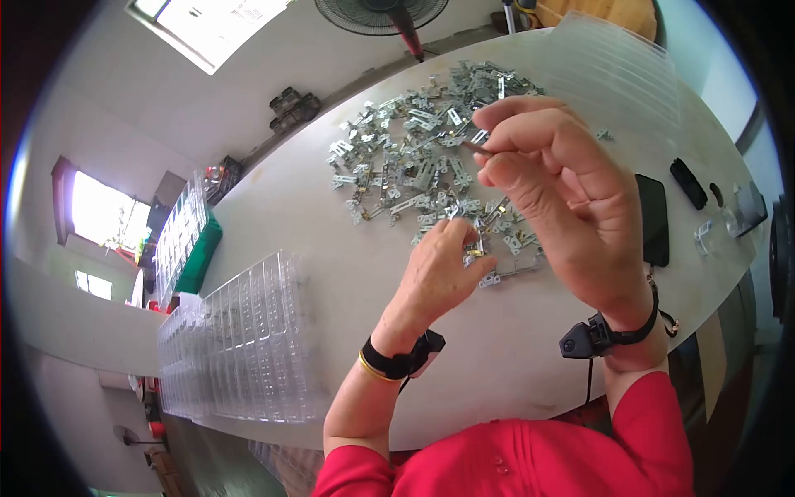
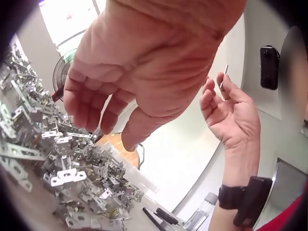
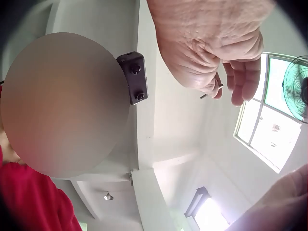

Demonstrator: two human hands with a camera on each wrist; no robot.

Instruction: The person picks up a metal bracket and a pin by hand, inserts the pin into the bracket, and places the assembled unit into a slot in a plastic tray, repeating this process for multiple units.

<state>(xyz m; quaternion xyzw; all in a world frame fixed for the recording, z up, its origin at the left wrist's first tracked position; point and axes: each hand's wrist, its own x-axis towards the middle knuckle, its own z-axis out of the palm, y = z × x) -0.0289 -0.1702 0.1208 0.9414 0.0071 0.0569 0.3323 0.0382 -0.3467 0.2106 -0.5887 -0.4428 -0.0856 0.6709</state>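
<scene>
Raised above the table, the right hand (image 1: pixel 571 186) pinches a thin metal rod (image 1: pixel 475 148) between thumb and index finger. The rod (image 2: pixel 224 75) also shows between the fingertips of the right hand (image 2: pixel 234 118) in the left wrist view, and the rod's end (image 3: pixel 204 96) sticks out below the right hand (image 3: pixel 211 53) in its own wrist view. At the near side of a heap of small metal brackets (image 1: pixel 425 176), the left hand (image 1: pixel 439 269) hangs with fingers loosely bent. Nothing shows in the left hand (image 2: pixel 139 62); whether its fingertips touch the brackets (image 2: pixel 68 177) cannot be told.
Clear plastic trays (image 1: pixel 240 348) stand at the table's left, near a green box (image 1: pixel 199 257). Another clear tray (image 1: pixel 613 70) lies at the far right. A phone (image 1: pixel 652 217), a black object (image 1: pixel 688 184) and a clear container (image 1: pixel 735 219) are right of the right hand.
</scene>
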